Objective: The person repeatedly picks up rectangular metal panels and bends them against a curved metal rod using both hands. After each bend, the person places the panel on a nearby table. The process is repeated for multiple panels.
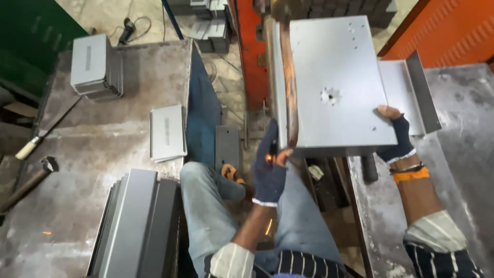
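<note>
We kept the grey sheet-metal box (337,82) level under the copper welding arm (289,77), our gloved left hand (270,170) closed on its near-left corner by the spark and our right hand (395,136) clamped on its right edge.

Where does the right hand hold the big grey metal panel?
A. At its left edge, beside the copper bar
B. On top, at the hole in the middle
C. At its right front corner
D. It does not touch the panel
C: the right hand grips the panel at its right front corner, while the left hand is at the left front, below the copper bar.
</note>
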